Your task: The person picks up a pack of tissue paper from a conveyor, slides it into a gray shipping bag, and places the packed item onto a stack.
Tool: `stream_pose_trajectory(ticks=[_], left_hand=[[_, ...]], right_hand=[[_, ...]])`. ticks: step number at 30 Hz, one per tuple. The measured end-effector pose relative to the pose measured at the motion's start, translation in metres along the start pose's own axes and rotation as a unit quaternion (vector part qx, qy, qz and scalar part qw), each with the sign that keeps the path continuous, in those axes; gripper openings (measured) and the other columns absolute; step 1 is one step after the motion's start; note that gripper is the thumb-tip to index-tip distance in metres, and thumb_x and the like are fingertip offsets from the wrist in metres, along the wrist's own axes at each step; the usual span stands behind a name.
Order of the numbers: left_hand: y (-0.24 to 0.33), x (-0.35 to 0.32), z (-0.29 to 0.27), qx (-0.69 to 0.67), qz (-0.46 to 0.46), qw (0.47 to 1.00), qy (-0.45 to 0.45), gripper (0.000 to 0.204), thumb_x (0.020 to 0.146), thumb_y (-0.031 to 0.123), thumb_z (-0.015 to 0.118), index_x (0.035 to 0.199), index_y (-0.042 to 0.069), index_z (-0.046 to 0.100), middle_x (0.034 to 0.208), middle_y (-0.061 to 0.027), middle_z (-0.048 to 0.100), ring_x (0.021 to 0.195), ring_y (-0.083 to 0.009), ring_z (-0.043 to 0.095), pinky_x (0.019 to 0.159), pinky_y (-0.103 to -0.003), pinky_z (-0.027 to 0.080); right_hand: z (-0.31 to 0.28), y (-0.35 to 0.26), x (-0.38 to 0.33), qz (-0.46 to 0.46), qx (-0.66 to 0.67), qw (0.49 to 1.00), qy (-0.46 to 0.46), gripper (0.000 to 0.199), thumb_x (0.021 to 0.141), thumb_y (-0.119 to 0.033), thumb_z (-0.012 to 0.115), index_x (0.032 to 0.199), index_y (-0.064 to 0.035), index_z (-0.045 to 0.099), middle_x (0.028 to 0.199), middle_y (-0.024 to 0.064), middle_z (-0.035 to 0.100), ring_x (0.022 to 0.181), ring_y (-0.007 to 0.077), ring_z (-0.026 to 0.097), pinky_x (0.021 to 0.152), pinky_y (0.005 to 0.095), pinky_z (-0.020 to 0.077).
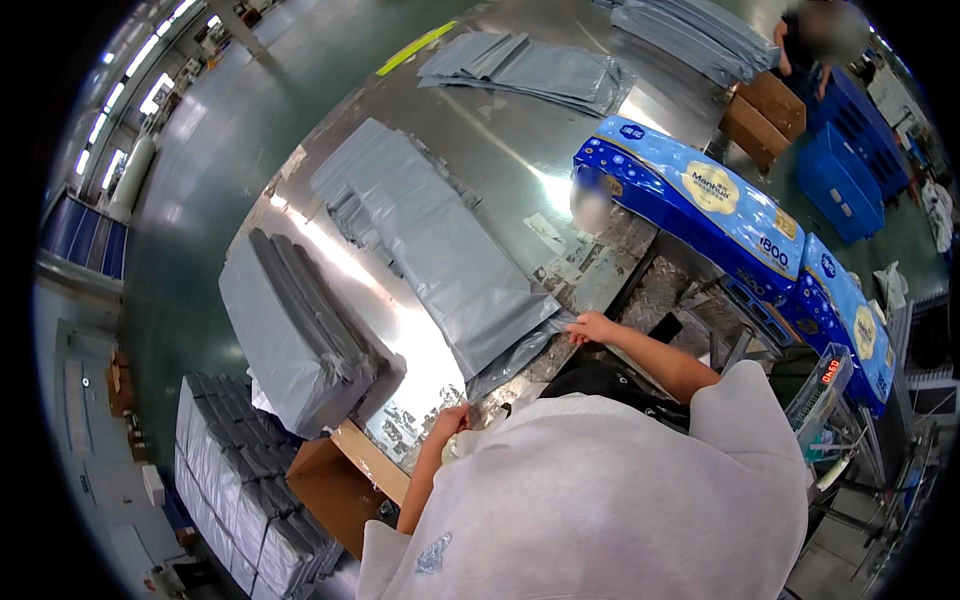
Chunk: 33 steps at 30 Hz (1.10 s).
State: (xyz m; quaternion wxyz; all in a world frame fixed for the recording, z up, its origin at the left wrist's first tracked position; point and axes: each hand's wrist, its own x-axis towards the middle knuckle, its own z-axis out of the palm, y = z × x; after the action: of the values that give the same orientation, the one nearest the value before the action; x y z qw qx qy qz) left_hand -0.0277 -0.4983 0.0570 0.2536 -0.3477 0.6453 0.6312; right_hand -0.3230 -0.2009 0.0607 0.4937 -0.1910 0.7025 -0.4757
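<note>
Cloth of our pale shirt (620,470) is nearest to us, and just beyond it are our two hands. Our left hand (450,421) is by the left corner of a loose grey plastic flap (520,357); its fingers are curled, but we cannot tell if plastic is between them. Our right hand (592,327) has thumb and fingers pinched together on the right corner of this flap. The flap is wrinkled, and it lies at the near end of a flat grey pile (430,240), which rests on the metal table (505,150) and reaches away from us.

To handle it well, in our judgement, we should keep both corners at equal height, pull gently and evenly, and let the creases open before we press. Thin plastic probably slips easily, so a hard pull on one side could turn the pile askew.

At the left, near the open cardboard box (330,480), we see a thicker grey stack (265,330). At the right lie big blue packs (690,195). Farther, another grey pile (525,72) is on the table, and beyond it a co-worker (792,50) is beside a brown carton (760,125).
</note>
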Motion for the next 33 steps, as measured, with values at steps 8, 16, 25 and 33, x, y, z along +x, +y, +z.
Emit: stream_pose_trajectory(ticks=[8, 16, 25, 33], left_hand=[[0.142, 0.011, 0.086, 0.221, 0.389, 0.887, 0.115, 0.018, 0.077, 0.013, 0.053, 0.093, 0.006, 0.052, 0.087, -0.009, 0.055, 0.07, -0.0237, 0.055, 0.062, -0.031, 0.043], [0.19, 0.071, 0.131, 0.346, 0.453, 0.815, 0.105, 0.015, 0.071, 0.014, 0.058, 0.085, 0.008, 0.053, 0.08, -0.0081, 0.05, 0.072, -0.0246, 0.054, 0.06, -0.032, 0.042], [-0.098, -0.029, -0.059, -0.072, 0.042, 0.908, 0.41, 0.022, 0.073, 0.028, 0.056, 0.083, 0.008, 0.058, 0.08, -0.0112, 0.059, 0.073, -0.0253, 0.057, 0.063, -0.034, 0.045], [-0.134, -0.17, -0.12, 0.427, -0.502, 0.732, 0.173, 0.035, 0.078, 0.033, 0.049, 0.1, 0.009, 0.058, 0.1, -0.0104, 0.057, 0.102, -0.0214, 0.05, 0.08, -0.039, 0.041]], right_hand=[[0.008, -0.003, 0.006, -0.057, 0.001, 0.998, -0.011, 0.02, 0.084, -0.013, 0.043, 0.079, 0.0033, 0.055, 0.082, 0.009, 0.062, 0.063, 0.0122, 0.057, 0.057, 0.0241, 0.0462], [0.018, -0.022, 0.012, -0.07, 0.009, 0.997, -0.024, 0.016, 0.081, -0.007, 0.041, 0.081, 0.0041, 0.053, 0.081, 0.0133, 0.061, 0.066, 0.0159, 0.059, 0.059, 0.0262, 0.0461], [-0.006, 0.027, 0.014, 0.115, 0.158, 0.981, -0.009, 0.015, 0.079, -0.007, 0.041, 0.085, 0.0034, 0.051, 0.087, 0.0149, 0.061, 0.067, 0.0162, 0.06, 0.052, 0.0249, 0.0447], [-0.012, -0.047, -0.014, -0.113, -0.498, 0.843, 0.168, 0.045, 0.071, -0.002, 0.045, 0.116, -0.0093, 0.04, 0.119, 0.0125, 0.042, 0.101, 0.0233, 0.046, 0.079, 0.0363, 0.0388]])
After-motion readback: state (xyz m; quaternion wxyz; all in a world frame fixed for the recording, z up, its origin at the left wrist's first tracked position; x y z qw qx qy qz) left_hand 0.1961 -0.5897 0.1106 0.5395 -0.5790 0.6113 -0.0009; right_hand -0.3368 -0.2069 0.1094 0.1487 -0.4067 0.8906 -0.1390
